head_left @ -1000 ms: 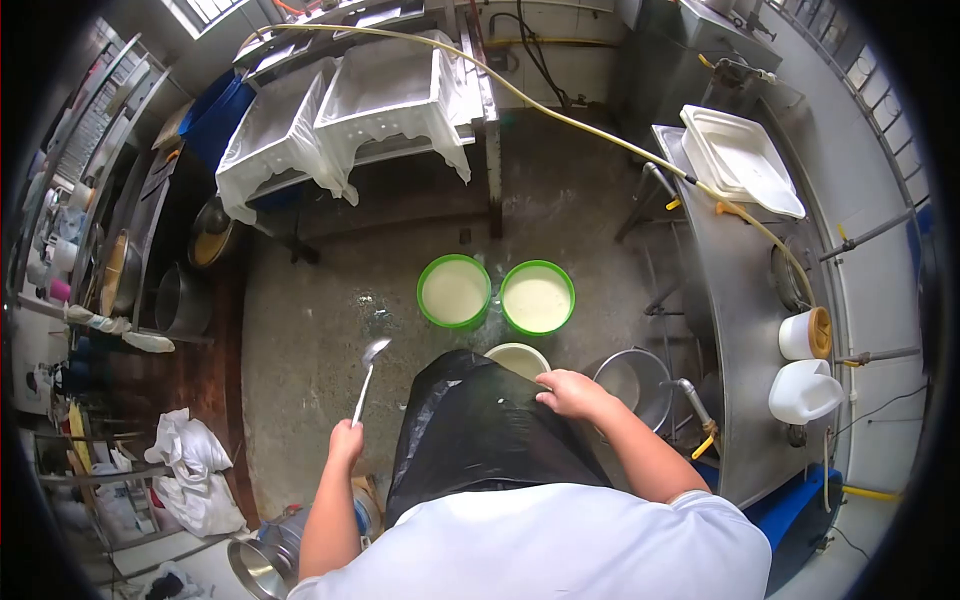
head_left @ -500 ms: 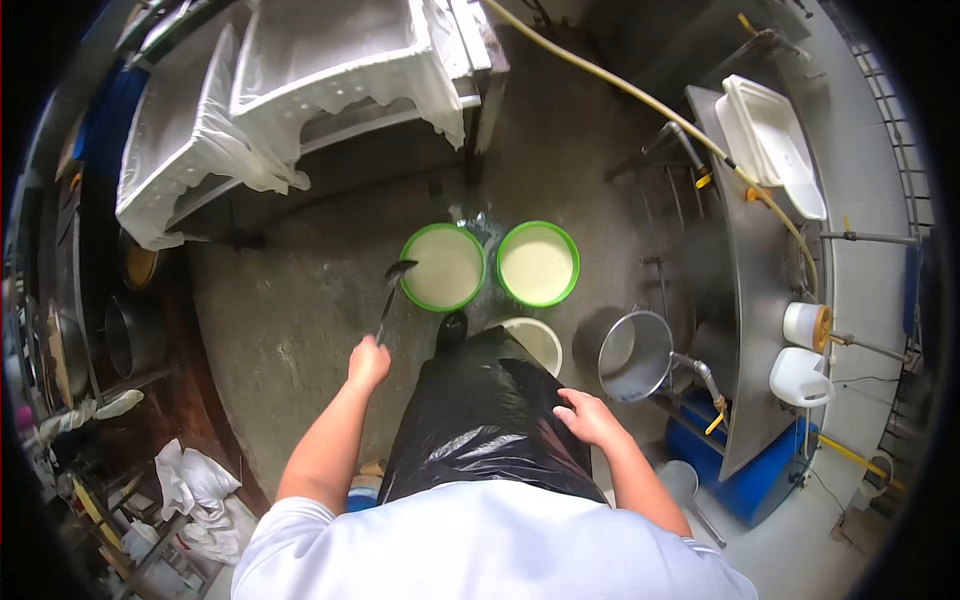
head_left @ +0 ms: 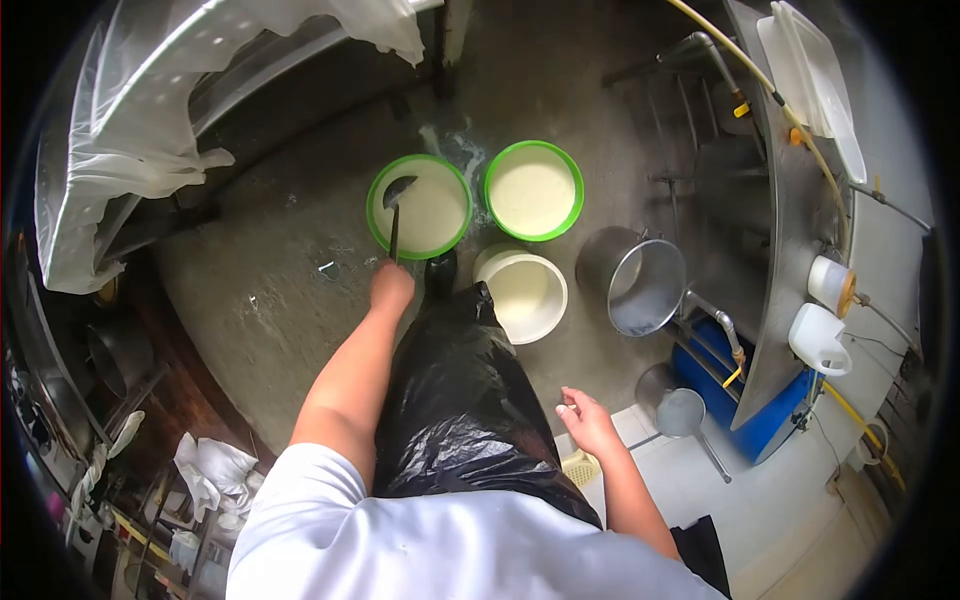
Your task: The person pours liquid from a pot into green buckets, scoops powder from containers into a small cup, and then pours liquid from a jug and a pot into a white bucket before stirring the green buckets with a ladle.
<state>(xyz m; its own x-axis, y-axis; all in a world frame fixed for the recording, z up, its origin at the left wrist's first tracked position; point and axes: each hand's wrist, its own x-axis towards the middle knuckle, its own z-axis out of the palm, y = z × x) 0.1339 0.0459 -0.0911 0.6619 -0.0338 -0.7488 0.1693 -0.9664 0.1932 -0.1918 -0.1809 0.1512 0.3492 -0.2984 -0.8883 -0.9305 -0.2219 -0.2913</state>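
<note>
My left hand is closed around the handle of a long dark ladle. The ladle's bowl is over the left part of a green-rimmed tub of creamy white liquid. Right beside it stands a second green-rimmed tub with similar liquid. Nearer my black plastic apron is a white bucket with pale liquid inside. My right hand hangs by my side with its fingers loosely apart, holding nothing.
A steel pot stands right of the bucket, with a long-handled pan nearer me. Along the right runs a steel table over a blue barrel. Cloth-draped racks occupy the upper left. White splashes mark the floor near the tubs.
My left hand has moved forward and right, carrying the ladle from the left tub's edge to over its liquid. The view has shifted, showing more of the bucket. My right hand remains empty.
</note>
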